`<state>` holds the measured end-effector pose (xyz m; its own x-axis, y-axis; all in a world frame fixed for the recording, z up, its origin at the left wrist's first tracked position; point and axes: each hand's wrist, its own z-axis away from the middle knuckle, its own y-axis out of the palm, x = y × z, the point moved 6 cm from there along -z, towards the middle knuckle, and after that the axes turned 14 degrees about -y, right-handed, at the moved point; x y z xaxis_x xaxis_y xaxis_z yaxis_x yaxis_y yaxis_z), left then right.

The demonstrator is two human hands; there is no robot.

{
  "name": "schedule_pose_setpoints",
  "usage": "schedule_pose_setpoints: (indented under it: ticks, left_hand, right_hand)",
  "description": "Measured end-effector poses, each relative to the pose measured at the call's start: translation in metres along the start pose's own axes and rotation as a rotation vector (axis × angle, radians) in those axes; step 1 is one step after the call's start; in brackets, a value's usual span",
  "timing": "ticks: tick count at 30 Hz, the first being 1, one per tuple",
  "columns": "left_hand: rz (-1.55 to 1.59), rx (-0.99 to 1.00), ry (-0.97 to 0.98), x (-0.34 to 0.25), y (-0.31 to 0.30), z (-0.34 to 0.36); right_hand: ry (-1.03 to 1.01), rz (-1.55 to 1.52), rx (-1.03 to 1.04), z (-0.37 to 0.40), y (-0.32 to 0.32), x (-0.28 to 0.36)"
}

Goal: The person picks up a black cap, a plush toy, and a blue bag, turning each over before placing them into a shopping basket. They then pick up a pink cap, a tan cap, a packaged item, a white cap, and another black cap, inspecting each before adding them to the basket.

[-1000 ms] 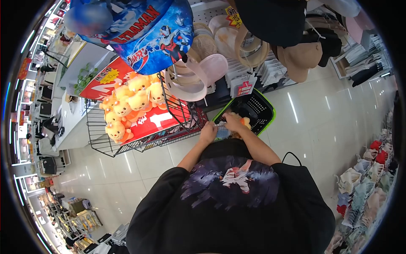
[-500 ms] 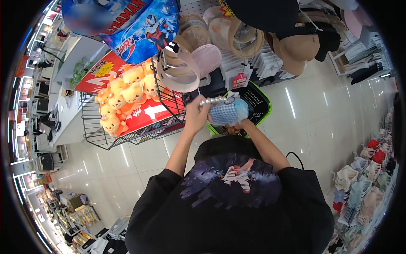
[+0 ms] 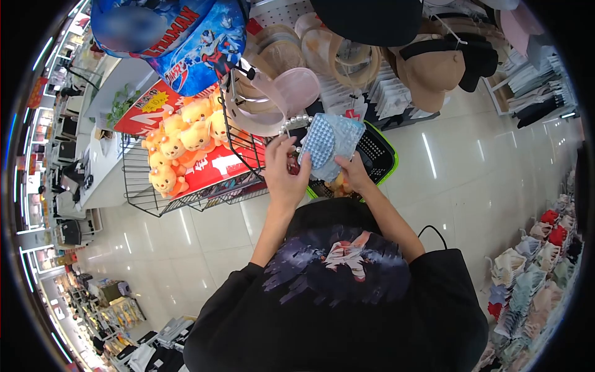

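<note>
At the far left a wire bin (image 3: 133, 186) holds a heap of orange plush toys (image 3: 167, 180). Its near right corner stands just beside the person's left hand (image 3: 285, 177). A pink visor (image 3: 297, 84) hangs above that corner, close over the work.

The left hand is raised, and its grip is closed narrowly on the left edge of the blue purse (image 3: 328, 142), with the fingers curled in by the pearl strap (image 3: 296, 121). The strap arcs up and left from the purse toward the visor, and I cannot tell whether the fingers pinch the beads themselves. The purse is in mid-air between the two hands, above the left part of the green-rimmed basket (image 3: 392, 162) on the floor (image 3: 483, 186). It is tilted, with its quilted face toward the camera.

The right hand (image 3: 354, 177) grips the purse's lower right corner from beneath, thumb on the face and the rest of the grip hidden behind it. Further right, tan and black hats (image 3: 427, 74) hang over the aisle, well apart from the hands.

The step in hand looks like a two-handed turn of the purse to look it over. To do it well, I would let the right hand carry the weight from below and the left only steer. The strap should stay slack and short, because its loop sits near the bin's wire corner and the visor's edge and could snag on either. Keeping the purse over the basket would let it land safely if it slips.
</note>
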<state>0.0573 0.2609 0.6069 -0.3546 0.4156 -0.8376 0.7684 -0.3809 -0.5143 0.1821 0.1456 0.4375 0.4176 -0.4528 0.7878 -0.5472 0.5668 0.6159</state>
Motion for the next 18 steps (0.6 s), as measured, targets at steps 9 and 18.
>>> schedule_pose_setpoints:
  ticks: [9, 18]
  left_hand:
    - [-0.131, 0.201, 0.053, -0.018, 0.022, 0.009]
    - [-0.165, 0.172, -0.015, -0.003, 0.018, 0.021]
  right_hand:
    - [-0.174, 0.298, 0.001, 0.000, 0.031, 0.041]
    - [-0.147, 0.214, 0.034, 0.007, 0.037, 0.047]
